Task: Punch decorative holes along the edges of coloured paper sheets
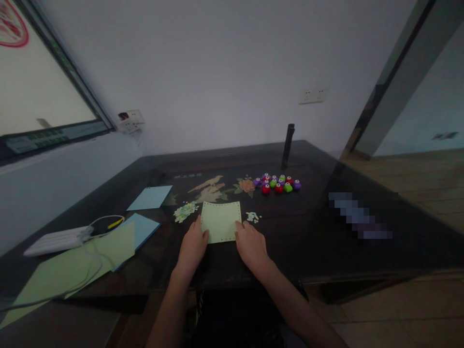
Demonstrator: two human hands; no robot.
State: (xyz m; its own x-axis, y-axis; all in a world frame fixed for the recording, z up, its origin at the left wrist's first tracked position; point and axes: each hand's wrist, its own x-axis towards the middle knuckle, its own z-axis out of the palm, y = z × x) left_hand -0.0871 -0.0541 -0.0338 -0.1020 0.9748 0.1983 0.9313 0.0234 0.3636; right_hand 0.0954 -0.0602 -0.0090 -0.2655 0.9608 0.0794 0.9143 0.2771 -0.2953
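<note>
A small light-green paper square [221, 220] with punched holes along its edges lies on the dark table [326, 227] in front of me. My left hand [193, 245] rests at its lower left corner, thumb on the paper's edge. My right hand [251, 244] rests at its lower right corner, thumb touching the paper. Both hands have their fingers curled, pinching the sheet's near corners. Piles of punched paper bits lie to the left [185, 211] and right [253, 217] of the sheet.
A cluster of small colourful craft punches [277, 183] sits behind the sheet to the right, near a black upright object [288, 145]. Blue paper sheets [150, 197], a large green sheet [68, 273], and a white device with a cable [58, 240] lie at the left.
</note>
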